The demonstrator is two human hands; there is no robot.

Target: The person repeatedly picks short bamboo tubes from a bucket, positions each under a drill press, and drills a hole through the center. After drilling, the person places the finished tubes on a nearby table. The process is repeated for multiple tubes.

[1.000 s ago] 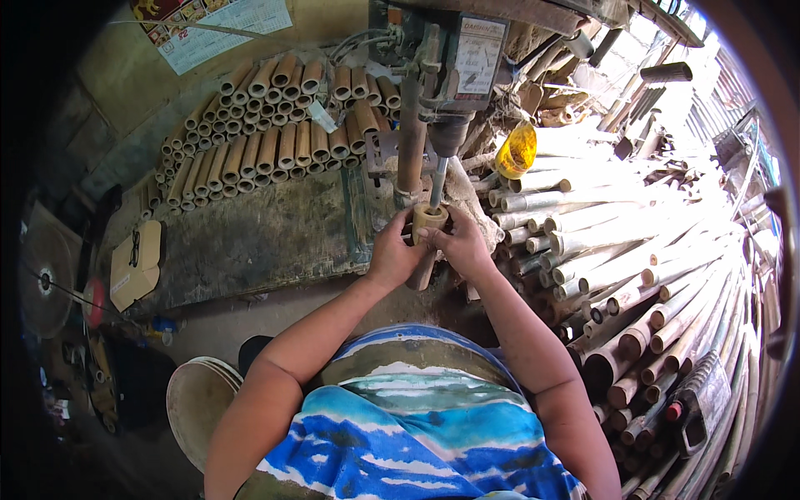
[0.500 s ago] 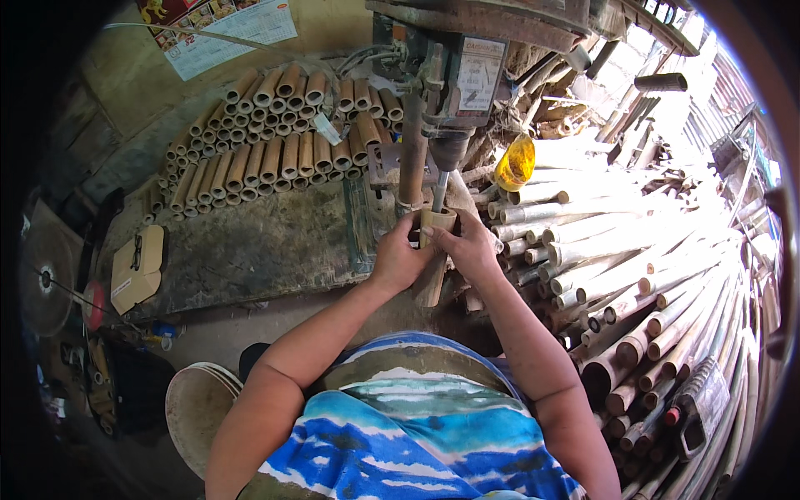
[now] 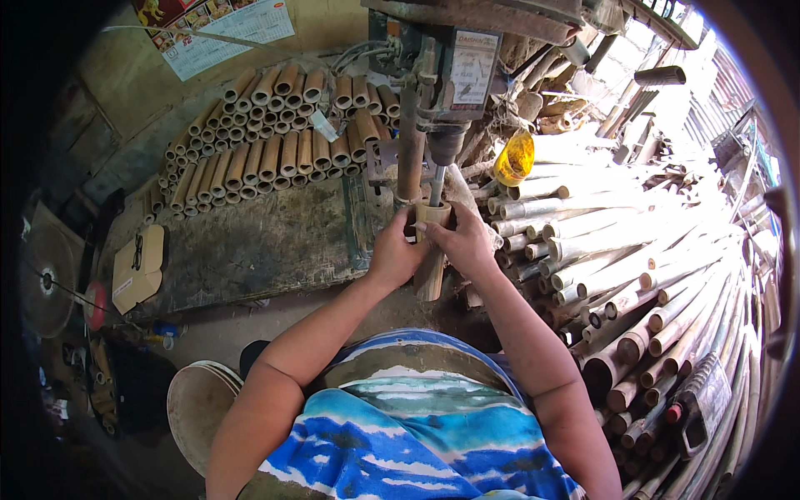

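Both of my hands grip a short bamboo tube (image 3: pixel 430 279) held upright under a drill press (image 3: pixel 446 142). My left hand (image 3: pixel 397 250) wraps its left side, and my right hand (image 3: pixel 463 242) closes round the right side with the thumb across the front. The metal bit (image 3: pixel 437 185) hangs from the chuck and reaches into the tube's open top; how deep it goes is hidden by the wall. The tube's lower end shows below my hands, over a wooden piece I cannot make out clearly.
Cut bamboo tubes (image 3: pixel 250 167) lie stacked on the dark workbench (image 3: pixel 250 242) to the left, near glasses on a cardboard piece (image 3: pixel 138 267). Long bamboo poles (image 3: pixel 625 283) fill the right side. A yellow container (image 3: pixel 514 160) stands behind them; a plastic jug (image 3: pixel 704 404) lies lower right.
The bamboo tube has turned slightly in my hands, and my fingers have shifted a little on it. The bit stays in its top. The whole view has moved slightly.
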